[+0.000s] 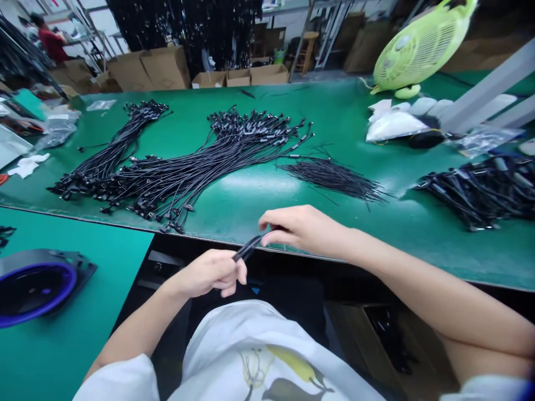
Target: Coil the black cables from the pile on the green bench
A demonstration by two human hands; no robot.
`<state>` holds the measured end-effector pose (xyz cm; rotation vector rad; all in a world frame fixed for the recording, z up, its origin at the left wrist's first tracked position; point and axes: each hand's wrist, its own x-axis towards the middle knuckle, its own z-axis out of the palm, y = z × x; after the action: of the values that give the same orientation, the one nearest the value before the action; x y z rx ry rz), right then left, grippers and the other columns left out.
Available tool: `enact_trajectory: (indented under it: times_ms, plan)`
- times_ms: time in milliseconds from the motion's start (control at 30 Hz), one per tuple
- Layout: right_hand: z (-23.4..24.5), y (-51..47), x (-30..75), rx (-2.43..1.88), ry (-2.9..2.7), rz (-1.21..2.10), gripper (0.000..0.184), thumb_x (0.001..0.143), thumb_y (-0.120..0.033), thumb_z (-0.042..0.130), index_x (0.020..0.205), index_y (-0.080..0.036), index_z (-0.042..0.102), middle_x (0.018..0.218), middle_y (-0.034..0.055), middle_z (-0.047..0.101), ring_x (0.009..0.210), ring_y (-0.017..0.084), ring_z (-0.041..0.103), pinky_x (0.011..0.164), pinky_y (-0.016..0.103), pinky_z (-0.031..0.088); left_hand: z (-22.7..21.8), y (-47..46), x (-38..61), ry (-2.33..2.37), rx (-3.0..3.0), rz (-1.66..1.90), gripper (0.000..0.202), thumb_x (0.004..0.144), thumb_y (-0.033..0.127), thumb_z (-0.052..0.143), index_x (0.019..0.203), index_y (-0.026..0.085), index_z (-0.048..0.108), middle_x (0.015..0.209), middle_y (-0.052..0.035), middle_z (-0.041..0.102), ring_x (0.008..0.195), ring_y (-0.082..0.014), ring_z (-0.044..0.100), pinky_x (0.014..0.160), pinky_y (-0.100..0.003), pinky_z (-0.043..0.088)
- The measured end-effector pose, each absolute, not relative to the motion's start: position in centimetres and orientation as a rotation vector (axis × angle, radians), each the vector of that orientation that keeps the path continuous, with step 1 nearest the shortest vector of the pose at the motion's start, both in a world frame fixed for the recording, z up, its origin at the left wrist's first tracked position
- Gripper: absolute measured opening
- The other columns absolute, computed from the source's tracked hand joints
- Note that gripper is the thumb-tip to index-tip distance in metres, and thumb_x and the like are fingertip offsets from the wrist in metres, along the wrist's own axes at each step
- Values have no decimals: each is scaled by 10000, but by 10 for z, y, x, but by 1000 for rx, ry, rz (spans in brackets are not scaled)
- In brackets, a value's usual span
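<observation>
My left hand [213, 273] and my right hand [298, 228] are both closed on a short bundle of black cable [247, 249] held between them, just in front of the near edge of the green table [259, 189]. On the table beyond lies a big fanned pile of black cables [200, 161] with connectors, a second bunch [108, 153] to its left, and a small heap of thin black ties [334, 178] to its right.
More bundled black cables [480, 189] lie at the right. A green fan [422, 47], white bags [397, 122], a grey bar [485, 89], a blue-rimmed black device [35, 287] at the lower left, cardboard boxes [167, 67] and a person in red [52, 42] stand behind.
</observation>
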<state>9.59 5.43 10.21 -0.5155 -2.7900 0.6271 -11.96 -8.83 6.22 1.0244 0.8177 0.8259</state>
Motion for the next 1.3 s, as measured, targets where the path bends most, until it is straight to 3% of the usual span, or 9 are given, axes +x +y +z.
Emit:
enact_trajectory:
  times_ms: [133, 333, 533, 667, 867, 967, 1133, 1200, 1300]
  plan:
    - [83, 88, 126, -672, -2639, 544, 300, 958, -385, 419, 1007, -199, 649, 946, 53, 703, 842, 175, 648, 721, 258, 452, 74, -102, -150, 475, 620, 1168, 243, 879, 359, 620, 962, 145, 701, 428, 136, 131, 284, -4, 22, 240, -96, 213]
    - [48, 91, 152, -832, -2548, 342, 373, 974, -357, 354, 1157, -196, 637, 898, 64, 691, 784, 187, 656, 688, 291, 492, 85, -102, -169, 575, 374, 1625, 402, 922, 373, 566, 1279, 188, 552, 438, 130, 207, 259, -29, 135, 243, -61, 253]
    - [60, 97, 174, -981, -2405, 96, 354, 973, -338, 372, 1140, -189, 646, 1050, 74, 702, 921, 198, 666, 761, 294, 496, 70, -94, -169, 663, 439, 1485, 227, 939, 227, 501, 980, 108, 689, 404, 115, 190, 281, -20, 123, 300, -65, 305]
    - [66, 111, 190, -982, -2493, 12, 381, 983, -359, 338, 1160, -202, 637, 1061, 62, 700, 923, 196, 653, 754, 289, 479, 60, -103, -172, 574, 650, 1291, 344, 833, 363, 676, 1059, 105, 705, 350, 136, 164, 255, -7, 75, 253, -93, 239]
    - [66, 99, 192, -867, -2528, -456, 361, 974, -311, 377, 1200, -177, 625, 839, 46, 695, 636, 179, 594, 506, 290, 358, 67, -102, -173, 802, 682, 1314, 283, 850, 366, 649, 1032, 161, 716, 380, 94, 325, 282, -29, 219, 291, -124, 315]
    - [66, 69, 178, -626, -2560, -702, 299, 911, -150, 426, 1083, -157, 670, 609, 26, 602, 477, 170, 465, 485, 320, 275, 74, -83, -162, 1091, 660, 1567, 355, 941, 455, 475, 1198, 259, 623, 760, -2, 626, 544, -50, 542, 494, -134, 478]
    - [72, 14, 144, -201, -2869, -12, 298, 898, -96, 381, 719, -180, 604, 554, 4, 517, 468, 135, 427, 515, 303, 284, 64, -53, -114, 1224, 1188, 1424, 433, 963, 503, 385, 1167, 196, 614, 1233, -118, 625, 1156, -240, 582, 960, -391, 490]
    - [78, 9, 134, -146, -2875, 314, 299, 940, -181, 386, 709, -186, 577, 600, 1, 541, 510, 121, 449, 529, 284, 304, 57, -53, -96, 1092, 1473, 1142, 386, 967, 452, 424, 1070, 152, 643, 1121, -135, 665, 1098, -236, 606, 981, -386, 457]
    - [76, 20, 123, -349, -2588, 630, 240, 963, -317, 440, 842, -185, 599, 758, 26, 595, 673, 125, 526, 621, 255, 380, 49, -59, -84, 855, 1531, 857, 351, 981, 404, 418, 893, 128, 617, 799, -70, 641, 685, -127, 609, 693, -268, 492]
